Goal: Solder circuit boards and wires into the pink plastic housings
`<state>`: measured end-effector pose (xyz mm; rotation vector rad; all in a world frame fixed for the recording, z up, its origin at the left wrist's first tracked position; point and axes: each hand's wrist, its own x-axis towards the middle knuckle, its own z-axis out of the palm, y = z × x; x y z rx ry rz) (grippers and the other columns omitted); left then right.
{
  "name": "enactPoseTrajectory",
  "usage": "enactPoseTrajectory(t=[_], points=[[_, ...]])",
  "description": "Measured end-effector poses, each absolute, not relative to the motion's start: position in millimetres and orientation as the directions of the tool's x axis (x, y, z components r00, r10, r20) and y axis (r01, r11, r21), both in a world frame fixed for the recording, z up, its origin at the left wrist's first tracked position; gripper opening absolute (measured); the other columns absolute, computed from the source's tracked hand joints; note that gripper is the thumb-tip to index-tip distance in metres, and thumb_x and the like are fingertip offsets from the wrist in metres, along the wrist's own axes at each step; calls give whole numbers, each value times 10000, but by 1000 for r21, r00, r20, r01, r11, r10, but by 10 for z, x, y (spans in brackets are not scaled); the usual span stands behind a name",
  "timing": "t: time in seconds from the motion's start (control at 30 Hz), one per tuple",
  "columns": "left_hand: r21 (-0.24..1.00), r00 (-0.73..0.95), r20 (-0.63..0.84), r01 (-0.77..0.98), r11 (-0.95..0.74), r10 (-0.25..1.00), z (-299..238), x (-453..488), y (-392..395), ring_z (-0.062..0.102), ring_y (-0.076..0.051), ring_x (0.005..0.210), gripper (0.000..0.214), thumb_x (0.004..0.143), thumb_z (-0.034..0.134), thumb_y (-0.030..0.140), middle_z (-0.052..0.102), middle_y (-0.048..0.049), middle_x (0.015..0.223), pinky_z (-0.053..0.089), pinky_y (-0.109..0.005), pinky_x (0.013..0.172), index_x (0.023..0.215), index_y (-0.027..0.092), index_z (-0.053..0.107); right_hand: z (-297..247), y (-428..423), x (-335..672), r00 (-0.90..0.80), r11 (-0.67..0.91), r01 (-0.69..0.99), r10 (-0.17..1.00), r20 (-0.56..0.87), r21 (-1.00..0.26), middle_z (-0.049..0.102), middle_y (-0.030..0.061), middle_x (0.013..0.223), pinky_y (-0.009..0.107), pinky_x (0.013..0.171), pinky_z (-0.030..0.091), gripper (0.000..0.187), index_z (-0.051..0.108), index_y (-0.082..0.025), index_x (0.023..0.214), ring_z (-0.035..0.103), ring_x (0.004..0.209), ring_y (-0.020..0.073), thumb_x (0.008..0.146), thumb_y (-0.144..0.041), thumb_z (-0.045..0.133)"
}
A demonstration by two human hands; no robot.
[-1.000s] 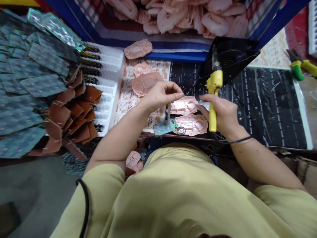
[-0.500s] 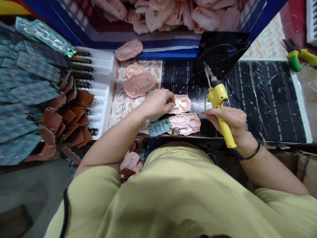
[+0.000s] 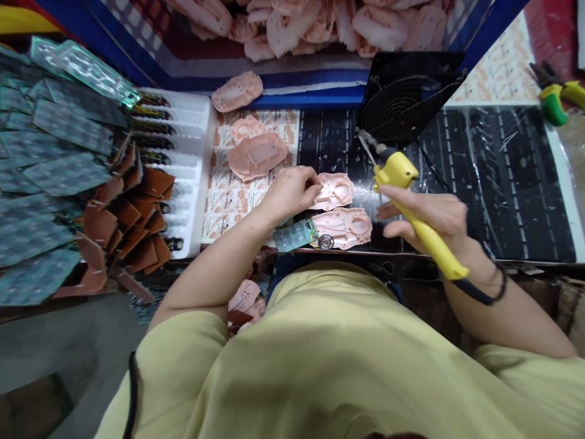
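My right hand grips a yellow soldering iron, its metal tip pointing up-left toward a black fan. My left hand is curled, fingertips pinched at the left edge of a pink plastic shell; what they pinch is too small to make out. A second pink shell lies just nearer me, with a small round speaker and a green circuit board wired to its left end.
A white tray with wired parts stands at left, beside fanned brown boards and green circuit sheets. More pink shells lie behind my left hand, and a blue bin holds several. Yellow-green pliers lie far right.
My left hand came down from a raised pinch onto the upper pink shell. My right hand tilted the soldering iron from upright to leaning left, its tip swinging down.
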<state>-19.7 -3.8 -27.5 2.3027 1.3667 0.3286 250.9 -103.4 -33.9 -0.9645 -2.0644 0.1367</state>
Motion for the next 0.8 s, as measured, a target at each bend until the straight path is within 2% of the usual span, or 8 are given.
enactPoseTrajectory(t=[0.07,0.13,0.2,0.27,0.4,0.53,0.67,0.8], points=[[452,481,-12,785,-424,877,-289,-188,-47,690,-242,847,166,849,625,211,756,-86,895,530,-386,903,909,136,760,-242,-1112,2607,-287,658,683,641,712,-318,811,44,969,316,697,641,637,565,-309,1497,772,743,208,958,-646,598],[428,485,-2,791,-438,874,-304,-182,-52,692,-252,882,173,850,621,200,751,-98,920,532,-395,914,916,127,763,-222,-1154,2661,-197,606,739,611,766,-293,807,62,1074,336,677,638,591,590,-330,1477,770,757,220,964,-625,606],[419,496,8,787,-453,868,-315,-181,-54,690,-255,904,184,849,614,184,748,-110,943,533,-394,917,925,116,766,-279,-1160,2670,-124,580,726,639,759,-370,803,50,1109,332,666,644,486,639,-346,1416,765,734,209,957,-503,675],[423,509,14,777,-467,861,-322,-185,-53,686,-250,896,191,851,606,181,746,-114,942,533,-388,908,924,109,767,-376,-1144,2656,-91,565,678,699,709,-470,811,33,1047,317,661,654,475,666,-334,1369,761,697,196,907,-397,758],[435,513,29,766,-473,858,-329,-199,-48,674,-234,858,192,846,599,201,741,-93,908,531,-384,902,906,128,766,-510,-1096,2640,-112,580,612,737,667,-538,815,14,958,294,636,667,352,744,-295,1174,769,681,189,841,-364,833],[444,507,43,762,-471,861,-331,-204,-47,670,-224,842,184,828,602,209,736,-72,882,532,-383,906,888,147,764,-518,-1049,2670,-117,561,612,761,638,-557,808,2,877,311,592,666,197,760,-311,970,764,653,201,843,-444,828],[446,503,36,765,-465,863,-329,-196,-50,671,-229,840,199,833,591,208,733,-76,880,533,-390,896,898,142,767,-527,-985,2697,-143,581,588,759,635,-562,797,-16,819,304,571,653,187,758,-314,913,753,627,190,831,-462,837],[441,501,17,773,-457,865,-322,-186,-55,678,-241,863,210,837,589,199,737,-90,909,532,-397,903,914,127,771,-513,-910,2709,-188,623,530,748,637,-575,804,-2,852,293,605,655,196,758,-293,916,760,666,183,815,-430,857]])
